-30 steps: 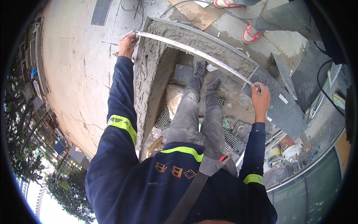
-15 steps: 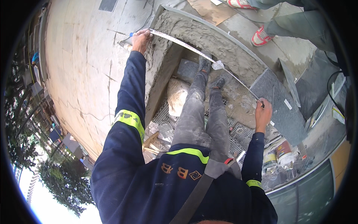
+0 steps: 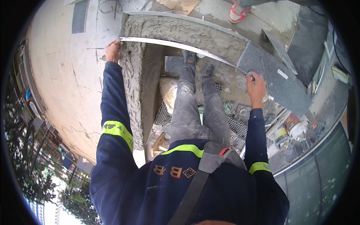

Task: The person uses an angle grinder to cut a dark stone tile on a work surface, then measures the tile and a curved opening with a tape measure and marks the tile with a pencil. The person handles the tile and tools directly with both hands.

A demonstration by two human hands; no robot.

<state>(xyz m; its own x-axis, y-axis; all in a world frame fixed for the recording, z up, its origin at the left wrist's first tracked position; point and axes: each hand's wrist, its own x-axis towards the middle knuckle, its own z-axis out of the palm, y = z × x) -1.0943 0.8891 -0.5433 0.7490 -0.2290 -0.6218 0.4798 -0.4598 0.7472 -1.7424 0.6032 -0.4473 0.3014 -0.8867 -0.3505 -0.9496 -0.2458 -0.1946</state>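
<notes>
— What have the hands got hold of?

— I see one long metal straightedge (image 3: 180, 47), held at both ends. My left hand (image 3: 112, 50) is closed around its left end, fingers wrapped over the bar at the corner of the rough mortar ledge (image 3: 187, 32). My right hand (image 3: 256, 85) grips the other end, down where the bar meets the dark stone slab (image 3: 277, 80).

— Where does the bar lie?

— Across the opening, running from upper left down to the right. Its left end sits on the mortar at the top of the grey mortar wall (image 3: 133, 93); its right end touches the near edge of the slab. Under the middle of it are my boots (image 3: 198, 62) and grey trousers.

— Anything else around?

— Below my legs there is a metal mesh grating (image 3: 240, 120). Some paint cans (image 3: 288, 129) stand to the right of it, just beside a glass railing (image 3: 318, 165). At the top, beyond the ledge, another person's red-and-white shoe (image 3: 237, 12) rests on the concrete floor (image 3: 270, 18). To the left the pale outer wall (image 3: 63, 82) drops away toward trees far below.
</notes>
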